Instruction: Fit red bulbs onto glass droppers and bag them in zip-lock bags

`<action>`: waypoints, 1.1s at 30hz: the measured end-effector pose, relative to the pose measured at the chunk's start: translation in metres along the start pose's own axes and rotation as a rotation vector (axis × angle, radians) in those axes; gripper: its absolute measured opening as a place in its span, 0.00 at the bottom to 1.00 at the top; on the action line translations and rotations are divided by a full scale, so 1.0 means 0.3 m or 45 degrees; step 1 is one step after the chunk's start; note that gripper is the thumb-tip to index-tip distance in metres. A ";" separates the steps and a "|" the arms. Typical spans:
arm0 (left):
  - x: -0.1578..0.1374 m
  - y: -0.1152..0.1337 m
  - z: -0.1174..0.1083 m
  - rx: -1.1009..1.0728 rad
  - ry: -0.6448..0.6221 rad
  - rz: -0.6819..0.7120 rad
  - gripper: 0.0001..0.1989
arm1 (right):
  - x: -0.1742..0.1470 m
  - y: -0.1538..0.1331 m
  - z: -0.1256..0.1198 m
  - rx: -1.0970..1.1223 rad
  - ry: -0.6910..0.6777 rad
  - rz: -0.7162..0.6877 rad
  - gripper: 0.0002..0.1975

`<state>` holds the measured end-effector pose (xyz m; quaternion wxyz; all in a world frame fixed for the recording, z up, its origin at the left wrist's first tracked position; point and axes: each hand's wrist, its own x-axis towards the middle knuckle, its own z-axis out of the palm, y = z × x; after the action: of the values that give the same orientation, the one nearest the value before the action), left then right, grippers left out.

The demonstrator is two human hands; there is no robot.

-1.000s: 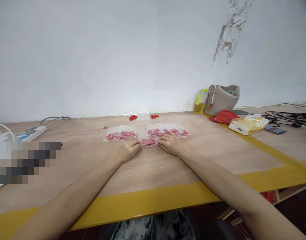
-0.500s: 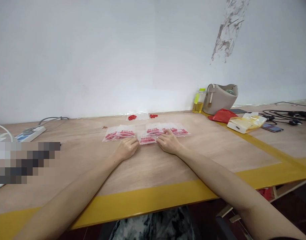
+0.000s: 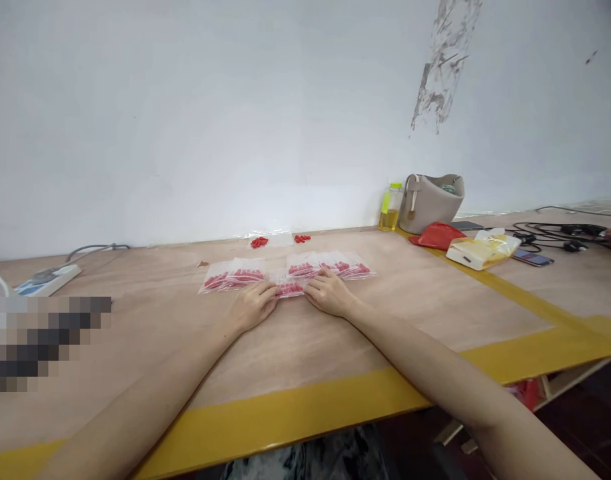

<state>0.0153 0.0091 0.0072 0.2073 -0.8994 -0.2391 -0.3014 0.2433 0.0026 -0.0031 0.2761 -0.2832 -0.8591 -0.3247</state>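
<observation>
A small clear zip bag (image 3: 290,289) with several red pieces in a row lies flat on the table between my hands. My left hand (image 3: 258,307) is closed at its left edge, the fingertips overlapping the plastic. At the right edge, my right hand (image 3: 330,293) pinches the bag, its index finger bent upward. Left of the middle is a group of similar filled bags (image 3: 234,274). Another overlapping row of bags (image 3: 338,265) lies just beyond my right hand. What the red pieces are is too small to tell.
Loose red pieces (image 3: 259,243) and a second small heap (image 3: 302,239) lie on clear plastic by the wall. To the right stand a bottle (image 3: 390,208) and a grey handbag (image 3: 432,203), near a red pouch (image 3: 439,235), a yellow-white packet (image 3: 482,249), a phone (image 3: 534,257) and black cables. A power strip (image 3: 49,280) lies left.
The camera view has shifted slightly. My left fingers now overlap the middle bag's left edge more, and both hands sit a little closer together. The other bags lie as before.
</observation>
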 end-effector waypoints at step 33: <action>0.027 0.025 0.002 0.325 0.166 0.373 0.05 | 0.037 -0.071 -0.022 -0.050 0.088 0.016 0.13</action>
<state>0.0255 0.0060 0.0102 0.3764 -0.8695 -0.1280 -0.2930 0.2235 -0.0120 -0.0002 0.3022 -0.2825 -0.8408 -0.3493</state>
